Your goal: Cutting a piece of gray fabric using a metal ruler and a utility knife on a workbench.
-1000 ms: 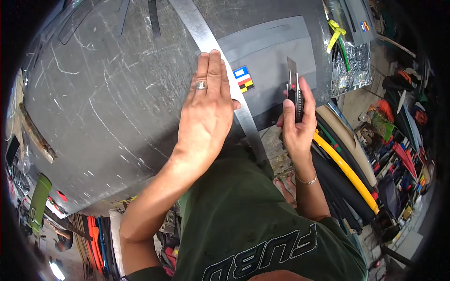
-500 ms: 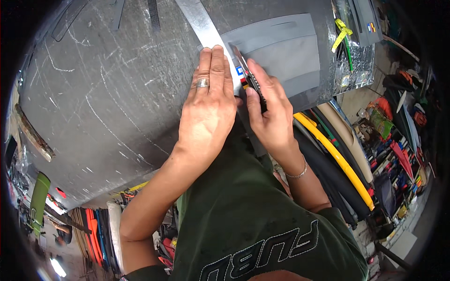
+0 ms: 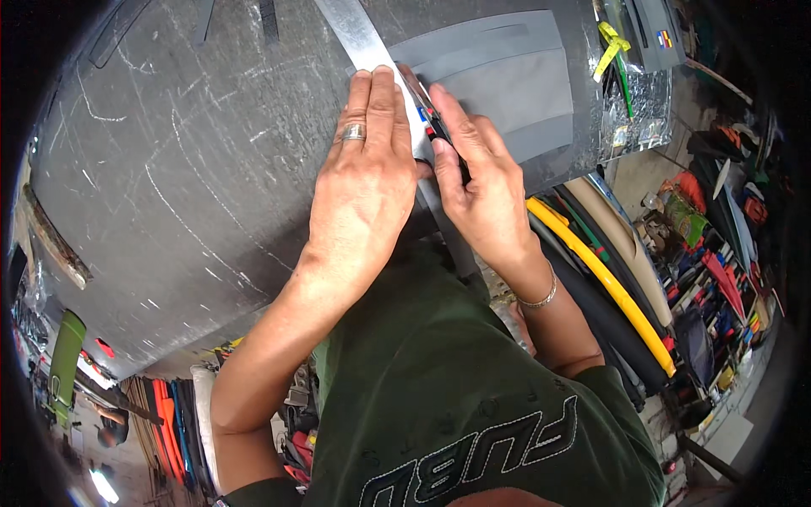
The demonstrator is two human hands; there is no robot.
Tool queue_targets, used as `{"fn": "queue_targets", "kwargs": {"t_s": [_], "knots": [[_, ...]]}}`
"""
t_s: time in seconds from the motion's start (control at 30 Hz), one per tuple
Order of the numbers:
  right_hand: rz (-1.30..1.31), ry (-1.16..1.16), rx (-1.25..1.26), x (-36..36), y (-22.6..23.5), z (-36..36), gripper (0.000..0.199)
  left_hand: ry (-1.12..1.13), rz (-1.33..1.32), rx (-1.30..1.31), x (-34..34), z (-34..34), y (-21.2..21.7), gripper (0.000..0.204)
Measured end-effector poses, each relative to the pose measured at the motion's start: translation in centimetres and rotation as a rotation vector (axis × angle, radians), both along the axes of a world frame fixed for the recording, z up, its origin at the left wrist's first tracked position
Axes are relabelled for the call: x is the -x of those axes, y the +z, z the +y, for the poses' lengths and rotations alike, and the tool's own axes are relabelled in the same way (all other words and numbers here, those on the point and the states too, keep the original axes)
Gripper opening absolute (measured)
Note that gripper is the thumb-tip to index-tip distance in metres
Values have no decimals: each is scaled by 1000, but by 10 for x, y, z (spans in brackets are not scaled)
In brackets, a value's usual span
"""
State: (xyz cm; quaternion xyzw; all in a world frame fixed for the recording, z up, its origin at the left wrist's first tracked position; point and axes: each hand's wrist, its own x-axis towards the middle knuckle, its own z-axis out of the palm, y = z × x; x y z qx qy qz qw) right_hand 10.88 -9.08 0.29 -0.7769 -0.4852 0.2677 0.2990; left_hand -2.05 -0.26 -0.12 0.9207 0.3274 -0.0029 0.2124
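My left hand [image 3: 363, 182] lies on a long metal ruler [image 3: 359, 29], its fingers stretched forward and pressing down; the thumb is tucked near the ruler's right edge. In my right hand [image 3: 486, 182] is a utility knife [image 3: 434, 118], gripped between thumb and fingers, its blade along that same edge. Under and beside the ruler is dark grey sheet material [image 3: 498, 80] with a paler panel in it. A small coloured label shows between the ruler and the knife, partly covered. Where the blade tip meets the sheet is hard to make out.
The scratched dark work surface [image 3: 211, 135] curves across the left. A yellow tape measure [image 3: 610, 51] lies at the far right, beside clear plastic. Rolled materials, one of them yellow [image 3: 604, 283], stand below the right edge. Cluttered goods [image 3: 718, 279] fill the right side.
The whole view has shifted slightly, so the surface appears higher and farther left. My right hand and the knife sit a little farther forward, covering more of the coloured label.
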Motion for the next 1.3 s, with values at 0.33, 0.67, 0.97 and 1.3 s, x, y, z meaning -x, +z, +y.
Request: {"fn": "queue_targets", "kwargs": {"t_s": [0.33, 0.67, 0.97, 1.3], "knots": [[22, -13, -11, -1, 1, -1, 56, 11, -17, 36, 0, -1, 0, 81], [9, -19, 8, -1, 1, 0, 58, 18, -42, 37, 0, -1, -1, 81], [15, 5, 64, -2, 6, 3, 55, 4, -32, -31, 0, -1, -3, 81], [-48, 74, 166, -6, 28, 14, 55, 21, -45, -15, 1, -2, -2, 79]]}}
